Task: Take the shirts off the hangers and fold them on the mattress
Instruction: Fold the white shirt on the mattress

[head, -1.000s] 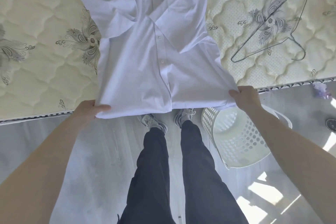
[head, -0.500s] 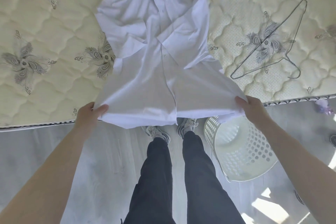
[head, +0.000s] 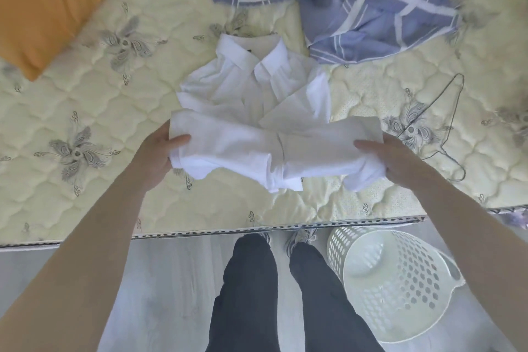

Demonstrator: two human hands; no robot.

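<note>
Left hand point(head: 155, 151) and right hand point(head: 391, 157) are gripping the shirt point(head: 251, 88) hem between them, collar lying just beyond on the mattress point(head: 85, 194). The hanger point(head: 445, 111) is lying bare rightward. Folding is seemingly reaching halfway.

Orange pillow point(head: 48, 6) upper left, white basket point(head: 423, 288) lower right.

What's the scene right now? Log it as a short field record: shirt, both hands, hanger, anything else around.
shirt: white shirt on the mattress, collar away from the person, lower part doubled up over the body
left hand: left hand grips the folded part's left edge
right hand: right hand grips its right edge
hanger: wire hanger, bare, on the mattress right of the shirt
other: blue checked fabric beyond the collar; orange pillow far left
floor: white perforated basket beside the person's feet
</note>
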